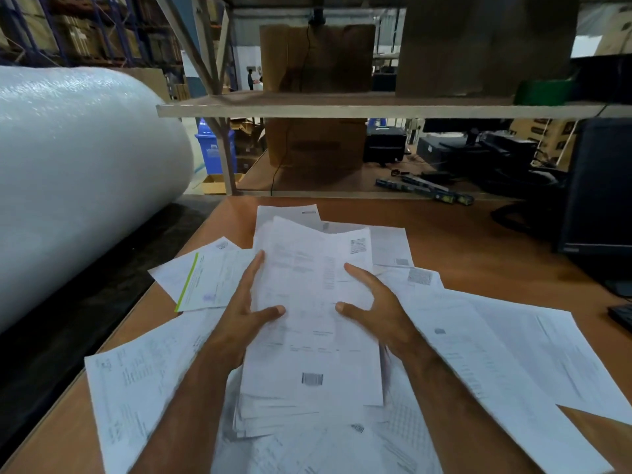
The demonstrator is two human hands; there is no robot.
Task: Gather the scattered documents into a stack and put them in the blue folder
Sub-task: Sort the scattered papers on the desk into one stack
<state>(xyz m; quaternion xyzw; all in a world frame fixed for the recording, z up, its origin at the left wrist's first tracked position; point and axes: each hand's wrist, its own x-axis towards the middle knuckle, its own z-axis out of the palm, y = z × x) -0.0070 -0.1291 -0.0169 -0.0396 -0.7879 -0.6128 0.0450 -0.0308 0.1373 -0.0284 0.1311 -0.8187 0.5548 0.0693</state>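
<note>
Many loose papers point(478, 354) cover the desk point(478, 241) toward its near edge and both near corners; the half-built stack point(311, 302) sits mid-desk, left hand point(246, 309) and right hand point(372, 302) gripping its sides, apparently to square it; no blue folder shows

White stack of documents point(314, 302) between the fingers point(254, 268), printed in fine grey text, with a black QR square beyond the right-hand fingers and a black barcode nearer the wrists. White loose sheets point(478, 354) spread on both sides of the fingers, grey-lined, some with small dark code patches. One sheet point(201, 282) left of the left fingers edged with a bright green stripe. Orange-brown counter point(478, 230) beneath. Milky white bubble-textured roll point(78, 179) far left of the fingers. Blue bin point(212, 152) and brown cardboard boxes point(316, 58) beyond the fingertips
</note>
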